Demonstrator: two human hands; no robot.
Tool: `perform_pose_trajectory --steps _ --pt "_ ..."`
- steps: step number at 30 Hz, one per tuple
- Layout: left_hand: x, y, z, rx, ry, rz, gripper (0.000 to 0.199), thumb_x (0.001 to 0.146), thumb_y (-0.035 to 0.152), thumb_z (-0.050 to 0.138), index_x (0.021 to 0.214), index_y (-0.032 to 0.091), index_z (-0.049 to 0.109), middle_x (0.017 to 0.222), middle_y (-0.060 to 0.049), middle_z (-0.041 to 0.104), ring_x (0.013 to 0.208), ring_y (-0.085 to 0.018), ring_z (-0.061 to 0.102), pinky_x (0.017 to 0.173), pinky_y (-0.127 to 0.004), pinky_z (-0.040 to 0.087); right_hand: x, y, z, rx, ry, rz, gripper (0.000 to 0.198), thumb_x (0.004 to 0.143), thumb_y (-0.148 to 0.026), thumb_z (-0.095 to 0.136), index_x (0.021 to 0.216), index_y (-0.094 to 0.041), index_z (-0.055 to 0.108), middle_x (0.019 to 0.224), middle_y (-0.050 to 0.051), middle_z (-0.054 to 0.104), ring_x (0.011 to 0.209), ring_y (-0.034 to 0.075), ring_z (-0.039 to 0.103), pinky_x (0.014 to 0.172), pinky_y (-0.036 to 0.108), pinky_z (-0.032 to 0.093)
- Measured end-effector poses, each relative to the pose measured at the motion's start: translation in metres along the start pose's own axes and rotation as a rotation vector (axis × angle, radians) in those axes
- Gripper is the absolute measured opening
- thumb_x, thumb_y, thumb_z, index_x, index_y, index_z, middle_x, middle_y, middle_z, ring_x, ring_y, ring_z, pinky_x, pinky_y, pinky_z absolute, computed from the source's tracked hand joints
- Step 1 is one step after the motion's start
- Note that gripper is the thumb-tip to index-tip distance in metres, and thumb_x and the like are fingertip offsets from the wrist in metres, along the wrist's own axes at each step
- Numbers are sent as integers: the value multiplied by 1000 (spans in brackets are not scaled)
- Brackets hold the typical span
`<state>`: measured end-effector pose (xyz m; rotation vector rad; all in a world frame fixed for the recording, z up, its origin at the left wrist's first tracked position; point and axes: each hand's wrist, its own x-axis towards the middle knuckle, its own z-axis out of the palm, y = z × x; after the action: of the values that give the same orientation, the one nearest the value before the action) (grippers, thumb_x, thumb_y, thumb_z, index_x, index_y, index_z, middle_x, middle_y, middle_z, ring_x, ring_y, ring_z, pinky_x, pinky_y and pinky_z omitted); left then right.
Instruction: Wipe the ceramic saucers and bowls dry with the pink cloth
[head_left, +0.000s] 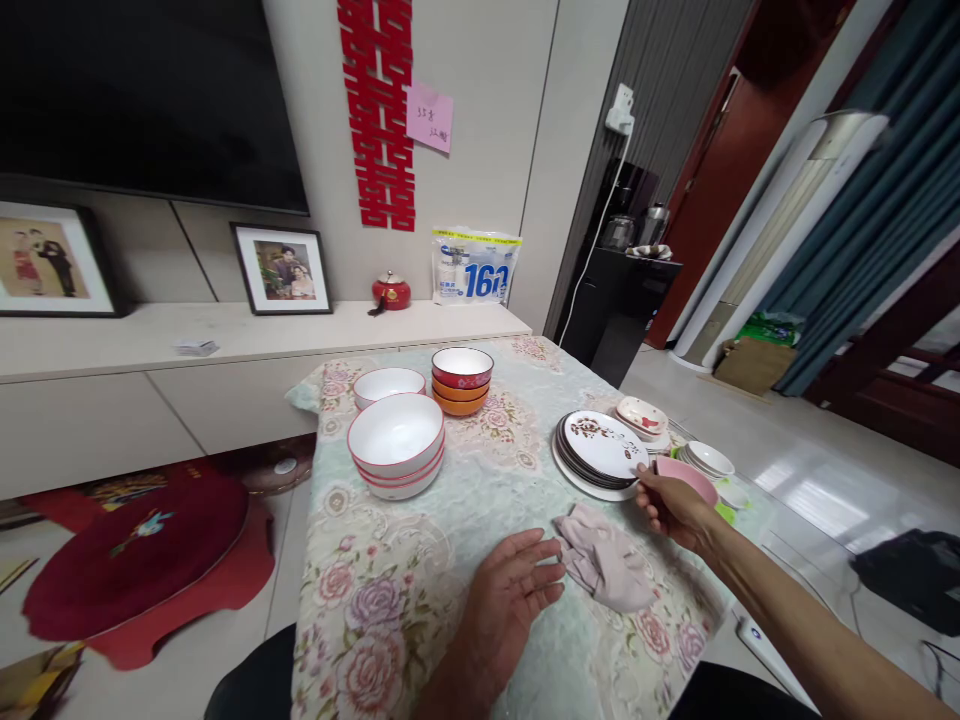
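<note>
My right hand (671, 508) pinches the near right rim of the top plate (604, 440), white with a brown floral pattern, thumb above and fingers curled below. That plate rests on a stack of dark-rimmed plates (570, 466), with a larger white plate at the bottom. My left hand (516, 590) is open above the tablecloth, palm partly up and fingers apart, holding nothing. Just right of its fingertips lies a crumpled pale pink cloth (606, 560); whether they touch it I cannot tell. A pink dish (688, 480) is partly hidden behind my right hand.
On the floral tablecloth (420, 600) stand white bowls with red rims (397, 440) and a red bowl (463, 366) over orange ones. Patterned dishes (642, 415) and small white bowls (709, 460) sit at the right. A red stool (172, 570) is at the left.
</note>
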<state>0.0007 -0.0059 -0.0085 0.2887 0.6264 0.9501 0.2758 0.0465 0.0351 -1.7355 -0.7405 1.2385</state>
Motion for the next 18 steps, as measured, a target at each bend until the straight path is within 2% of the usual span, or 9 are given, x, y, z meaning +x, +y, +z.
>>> perform_pose_trajectory --steps 3,4,7,9,11,13,15,18 --pt "1 -3 1 -15 9 7 27 71 12 73 98 11 69 101 -17 75 80 -24 71 81 -39 48 -19 1 21 -32 -131 55 32 87 -37 63 65 -17 51 49 -1 55 34 6 41 31 15 29" --pt "1 -4 2 -22 13 8 26 71 12 72 97 11 69 100 -17 75 79 -24 71 80 -39 48 -26 -1 32 -40 -246 30 32 85 -37 66 65 -17 51 51 -1 57 35 6 43 33 15 30" --pt "3 -5 2 -36 17 16 26 69 10 70 96 10 69 97 -17 74 78 -25 70 77 -39 48 -43 -18 80 -108 -491 -69 36 77 -45 72 67 -17 53 56 -1 62 36 5 45 36 15 30" --pt "3 -5 1 -46 14 17 27 68 11 71 95 10 68 96 -17 74 77 -25 70 76 -39 47 -49 -38 119 -192 -560 -174 39 78 -50 69 69 -16 53 59 -1 62 38 5 48 37 15 30" --pt "3 -5 0 -54 6 20 28 67 11 72 94 10 69 95 -17 74 76 -25 70 75 -39 47 -49 -60 158 -320 -554 -276 38 85 -52 60 72 -17 54 62 -1 62 40 6 51 39 17 35" --pt "3 -4 0 -57 4 18 28 65 10 72 93 10 69 94 -17 74 75 -25 69 75 -39 47 -45 -81 194 -498 -459 -403 34 92 -49 50 82 -17 55 70 1 66 42 8 54 42 19 39" --pt "3 -4 0 -51 5 11 28 65 9 71 93 10 69 94 -18 74 74 -24 69 74 -38 47 -40 -97 222 -559 -437 -438 36 95 -51 46 92 -17 57 67 2 66 43 10 55 43 21 41" --pt "2 -3 0 -45 -6 6 29 66 8 67 94 8 68 94 -19 74 74 -23 69 73 -37 47 -34 -108 252 -673 -460 -471 43 95 -55 44 91 -16 62 54 2 63 41 13 53 45 24 40"
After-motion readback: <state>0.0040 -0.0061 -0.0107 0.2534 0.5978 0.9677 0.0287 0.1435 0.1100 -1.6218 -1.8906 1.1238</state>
